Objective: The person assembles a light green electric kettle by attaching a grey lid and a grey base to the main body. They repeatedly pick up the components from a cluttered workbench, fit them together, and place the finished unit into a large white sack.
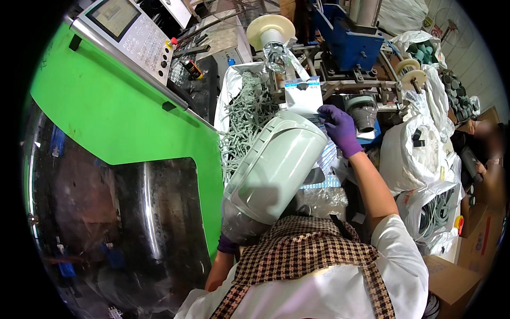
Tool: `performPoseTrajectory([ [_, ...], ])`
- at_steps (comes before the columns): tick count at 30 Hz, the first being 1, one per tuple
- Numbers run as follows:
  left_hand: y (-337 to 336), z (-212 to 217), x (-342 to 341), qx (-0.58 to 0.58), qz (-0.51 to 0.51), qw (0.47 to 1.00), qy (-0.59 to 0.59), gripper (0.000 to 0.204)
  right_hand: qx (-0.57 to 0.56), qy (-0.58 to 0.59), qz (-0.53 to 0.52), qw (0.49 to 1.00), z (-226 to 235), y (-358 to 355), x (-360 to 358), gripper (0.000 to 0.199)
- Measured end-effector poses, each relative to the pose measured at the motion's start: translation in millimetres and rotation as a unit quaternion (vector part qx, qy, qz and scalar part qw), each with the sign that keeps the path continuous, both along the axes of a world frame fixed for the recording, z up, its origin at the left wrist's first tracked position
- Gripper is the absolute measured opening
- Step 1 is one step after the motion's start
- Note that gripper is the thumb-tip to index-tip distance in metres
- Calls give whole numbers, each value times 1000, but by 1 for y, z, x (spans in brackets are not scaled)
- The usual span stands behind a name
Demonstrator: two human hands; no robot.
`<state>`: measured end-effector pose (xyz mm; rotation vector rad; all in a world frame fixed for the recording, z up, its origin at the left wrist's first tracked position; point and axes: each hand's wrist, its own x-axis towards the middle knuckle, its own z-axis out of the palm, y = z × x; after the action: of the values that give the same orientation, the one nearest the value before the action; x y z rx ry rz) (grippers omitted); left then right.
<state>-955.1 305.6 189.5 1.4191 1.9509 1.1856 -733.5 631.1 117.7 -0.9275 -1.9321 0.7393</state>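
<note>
Head view: a pale green container [289, 157] is held tilted in front of the checked apron [308, 244], beside the right edge of a white sack [229, 85] with green scraps [249, 103]. The left hand [227, 245], gloved in purple, is mostly hidden by the container, so its grip cannot be told. The right hand [340, 130] is half curled near the white-and-blue packet [305, 101]; pinching cannot be confirmed.

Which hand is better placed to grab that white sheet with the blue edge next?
Probably the right hand: it's up close beside the white sheet. The left hand, mostly hidden, is farther away, near the lower end of the pale green container.
</note>
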Motion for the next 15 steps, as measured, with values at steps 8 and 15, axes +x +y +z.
performPoseTrajectory([
  [8,-16,0,-4,4,13,1000,11,67,-137,314,-2,940,43,-54,10,31],
  [15,2,12,9,19,-32,996,75,66,-332,360,47,871,94,-99,21,27],
])
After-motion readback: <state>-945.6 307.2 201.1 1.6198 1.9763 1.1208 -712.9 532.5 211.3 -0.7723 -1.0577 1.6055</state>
